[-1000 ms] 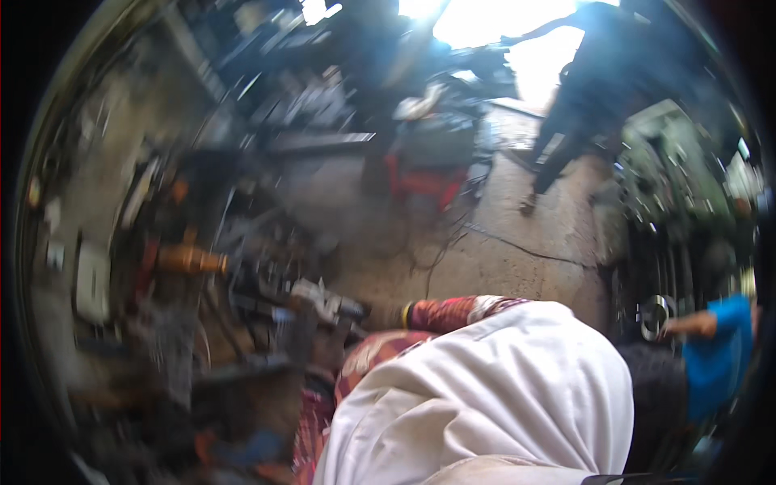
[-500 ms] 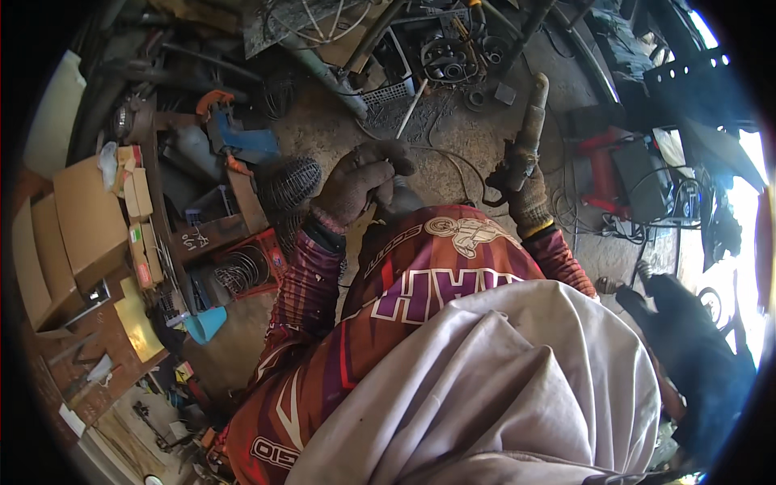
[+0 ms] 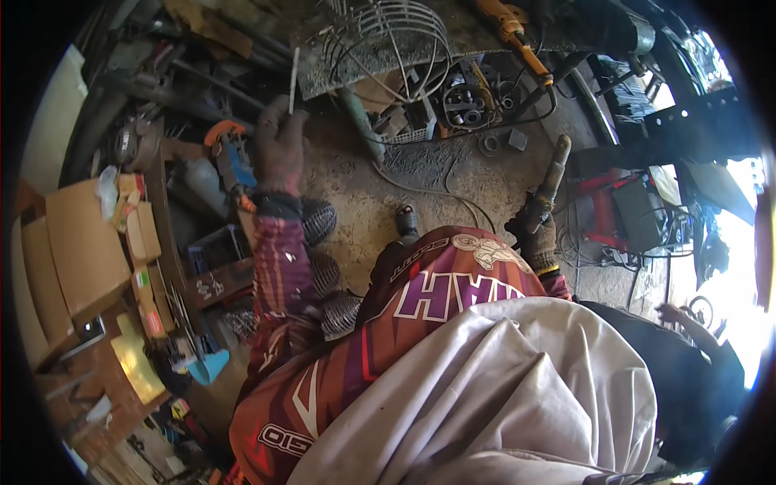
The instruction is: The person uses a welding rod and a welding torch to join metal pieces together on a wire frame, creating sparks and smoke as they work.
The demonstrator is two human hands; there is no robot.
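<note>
My left hand point(image 3: 279, 153), in a dark knitted glove, is raised at the upper left, near the metal table's corner. Its fingers are closed on a thin pale welding rod point(image 3: 293, 79) that points upward. My right hand point(image 3: 535, 230), gloved as well, grips a welding electrode holder point(image 3: 551, 182), a thick brownish cylinder tilted up and to the right. Just beyond my left hand, a round wire cage point(image 3: 396, 48) of bent metal bars rests on the dark metal table point(image 3: 323, 73).
An orange angle grinder point(image 3: 517, 36) lies on the table at the top. A crate of metal parts point(image 3: 469, 101) stands beneath. Wire cages point(image 3: 319, 222) sit on the floor to the left, near a brown metal frame point(image 3: 218, 283). A red-and-black machine point(image 3: 622, 214) with cables stands right.
My left hand has moved from in front of my torso up and to the left, with the rod now upright in it. More of the table has come into view. My right hand still grips the holder.
</note>
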